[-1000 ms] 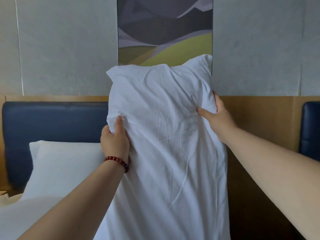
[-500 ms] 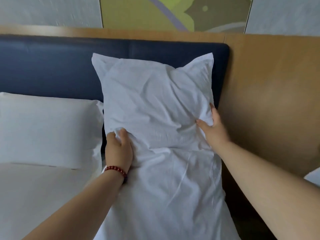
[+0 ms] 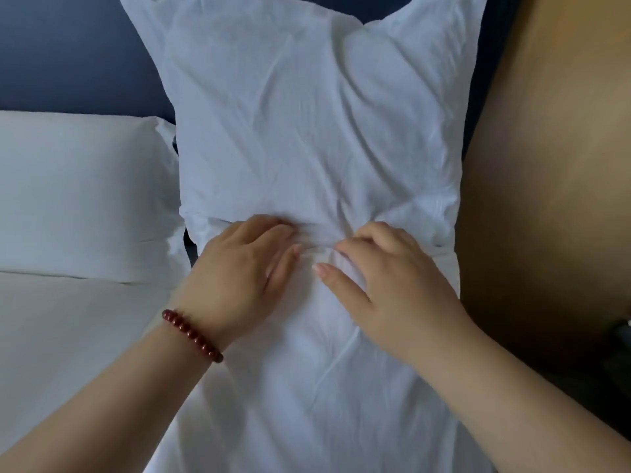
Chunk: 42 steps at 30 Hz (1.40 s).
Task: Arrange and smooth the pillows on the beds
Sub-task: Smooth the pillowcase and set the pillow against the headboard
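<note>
Left hand [image 3: 246, 268], right hand [image 3: 392, 288] released pillow [image 3: 307, 131] edges; now press open-fingered at its middle. Placed; smoothing likely starting.

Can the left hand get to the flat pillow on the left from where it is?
Probably yes. The left hand presses on the creased pillow, and the flat pillow lies right beside it on that side, with nothing in between.

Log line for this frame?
phase: smoothing | left hand, right hand: press pillow middle | pillow: creased, against headboard | second pillow: beside, untouched
</note>
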Each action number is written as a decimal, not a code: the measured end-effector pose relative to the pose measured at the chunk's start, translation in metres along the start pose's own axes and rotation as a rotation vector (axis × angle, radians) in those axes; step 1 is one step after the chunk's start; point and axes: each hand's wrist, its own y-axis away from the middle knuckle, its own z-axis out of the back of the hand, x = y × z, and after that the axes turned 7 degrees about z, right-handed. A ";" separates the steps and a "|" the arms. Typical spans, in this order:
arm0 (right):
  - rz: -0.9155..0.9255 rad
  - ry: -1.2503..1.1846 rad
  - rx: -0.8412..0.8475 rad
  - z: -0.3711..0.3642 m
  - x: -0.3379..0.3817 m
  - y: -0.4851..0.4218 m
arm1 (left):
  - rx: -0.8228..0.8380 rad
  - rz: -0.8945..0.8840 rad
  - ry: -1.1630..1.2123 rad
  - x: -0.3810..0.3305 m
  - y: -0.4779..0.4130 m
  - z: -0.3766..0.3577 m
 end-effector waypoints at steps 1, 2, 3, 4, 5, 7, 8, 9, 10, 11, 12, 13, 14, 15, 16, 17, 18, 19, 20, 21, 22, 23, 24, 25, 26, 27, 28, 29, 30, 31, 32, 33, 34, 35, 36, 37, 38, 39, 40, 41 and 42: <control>-0.025 0.055 0.065 -0.004 0.002 -0.004 | 0.044 0.019 -0.016 0.001 -0.003 -0.001; -0.036 0.101 0.100 -0.006 0.003 -0.007 | 0.081 0.031 -0.021 0.002 -0.005 -0.002; -0.034 0.133 0.115 -0.008 0.003 -0.010 | 0.105 0.035 -0.022 0.003 -0.006 -0.002; -0.025 0.148 0.115 -0.009 0.004 -0.012 | 0.117 0.034 -0.022 0.005 -0.007 -0.002; -0.019 0.143 0.114 -0.010 0.006 -0.014 | 0.127 0.034 -0.017 0.006 -0.008 -0.001; -0.047 0.093 0.176 -0.013 0.011 -0.016 | 0.165 0.040 0.004 0.010 -0.008 -0.002; -0.076 0.064 0.232 -0.016 0.014 -0.018 | 0.194 0.038 0.006 0.012 -0.007 -0.005; -0.102 0.053 0.282 -0.021 0.014 -0.020 | 0.228 0.028 0.000 0.016 -0.007 -0.010; -0.125 0.058 0.326 -0.028 0.012 -0.023 | 0.268 0.017 -0.010 0.020 -0.008 -0.017; -0.151 0.061 0.370 -0.037 0.009 -0.028 | 0.317 0.019 -0.014 0.023 -0.010 -0.025; -0.189 0.054 0.417 -0.045 0.005 -0.034 | 0.372 0.039 -0.008 0.027 -0.014 -0.035; -0.238 0.035 0.462 -0.052 0.001 -0.039 | 0.431 0.083 0.005 0.030 -0.017 -0.043; -0.282 0.012 0.489 -0.058 -0.003 -0.043 | 0.497 0.133 0.018 0.032 -0.022 -0.049; -0.308 -0.008 0.501 -0.061 -0.005 -0.045 | 0.547 0.175 0.026 0.031 -0.026 -0.053; -0.319 -0.024 0.506 -0.061 -0.007 -0.045 | 0.567 0.198 0.034 0.031 -0.028 -0.054; -0.319 -0.035 0.506 -0.058 -0.009 -0.041 | 0.554 0.195 0.041 0.030 -0.027 -0.051; -0.313 -0.041 0.497 -0.053 -0.011 -0.036 | 0.507 0.166 0.060 0.029 -0.023 -0.047; -0.306 -0.040 0.482 -0.049 -0.014 -0.031 | 0.454 0.128 0.098 0.028 -0.019 -0.042; -0.307 -0.037 0.478 -0.045 -0.016 -0.025 | 0.426 0.095 0.135 0.028 -0.014 -0.039; -0.311 -0.022 0.490 -0.044 -0.019 -0.023 | 0.427 0.071 0.152 0.028 -0.011 -0.040; -0.306 0.012 0.516 -0.048 -0.022 -0.024 | 0.453 0.075 0.150 0.030 -0.011 -0.045; -0.293 0.057 0.544 -0.054 -0.024 -0.028 | 0.487 0.103 0.133 0.032 -0.012 -0.053; -0.289 0.086 0.562 -0.062 -0.028 -0.032 | 0.518 0.154 0.115 0.034 -0.015 -0.062; -0.295 0.088 0.571 -0.069 -0.033 -0.036 | 0.545 0.215 0.099 0.036 -0.019 -0.069; -0.300 0.072 0.576 -0.075 -0.040 -0.038 | 0.559 0.273 0.091 0.039 -0.022 -0.073; -0.300 0.044 0.576 -0.077 -0.049 -0.038 | 0.564 0.320 0.092 0.043 -0.023 -0.075; -0.300 0.013 0.575 -0.077 -0.060 -0.035 | 0.564 0.360 0.094 0.050 -0.023 -0.074; -0.302 -0.005 0.577 -0.074 -0.070 -0.029 | 0.566 0.399 0.089 0.059 -0.021 -0.073; -0.313 -0.006 0.578 -0.070 -0.080 -0.021 | 0.567 0.429 0.066 0.066 -0.018 -0.070; -0.336 0.007 0.582 -0.066 -0.087 -0.012 | 0.560 0.441 0.028 0.071 -0.015 -0.067; -0.366 0.028 0.585 -0.062 -0.092 -0.004 | 0.549 0.434 -0.012 0.074 -0.012 -0.065; -0.393 0.048 0.582 -0.058 -0.094 0.001 | 0.532 0.420 -0.041 0.073 -0.008 -0.062; -0.412 0.059 0.562 -0.056 -0.091 0.005 | 0.507 0.404 -0.043 0.071 -0.006 -0.060; -0.417 0.061 0.515 -0.054 -0.085 0.007 | 0.471 0.378 -0.006 0.066 -0.003 -0.057; -0.398 0.051 0.442 -0.052 -0.074 0.006 | 0.417 0.329 0.067 0.057 -0.002 -0.054; -0.343 0.020 0.360 -0.052 -0.061 0.003 | 0.360 0.250 0.161 0.047 -0.001 -0.052; -0.252 -0.032 0.300 -0.053 -0.047 -0.002 | 0.334 0.142 0.247 0.037 -0.001 -0.050; -0.145 -0.085 0.294 -0.056 -0.035 -0.007 | 0.357 0.036 0.297 0.031 -0.001 -0.051; -0.051 -0.123 0.334 -0.060 -0.027 -0.011 | 0.413 -0.036 0.314 0.031 -0.002 -0.055; 0.002 -0.142 0.390 -0.065 -0.027 -0.013 | 0.472 -0.058 0.296 0.037 -0.003 -0.058; -0.008 -0.161 0.444 -0.067 -0.036 -0.015 | 0.518 -0.031 0.261 0.050 -0.004 -0.062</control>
